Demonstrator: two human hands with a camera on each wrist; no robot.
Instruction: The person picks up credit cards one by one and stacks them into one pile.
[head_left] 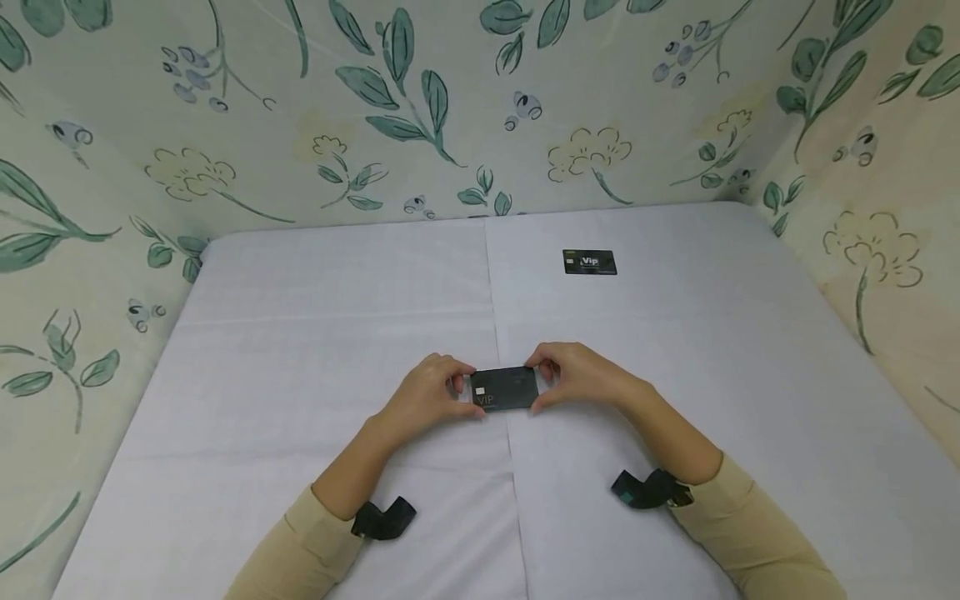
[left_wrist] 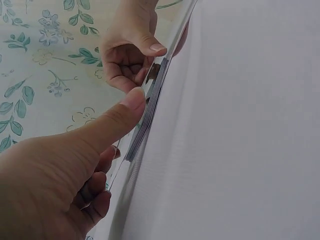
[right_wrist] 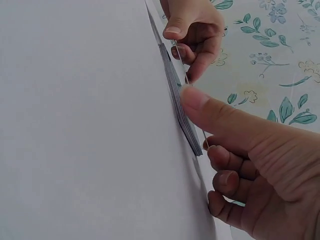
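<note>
A black card with a small pale chip square and "VIP" lettering lies level between the two hands, its long side running left to right. My left hand pinches its left end, thumb at the near corner and fingers at the far corner. On the opposite end, my right hand pinches in the same way. Both wrist views show a stack of thin cards edge-on, close by the thumb tips on the white cloth. From the head, this stack is hidden beneath the held card.
A second black card, marked "Vip", lies farther back, right of the middle. White cloth with a crease down its middle covers the table. Leaf-and-flower patterned fabric stands behind and at both sides. Black straps sit at both wrists.
</note>
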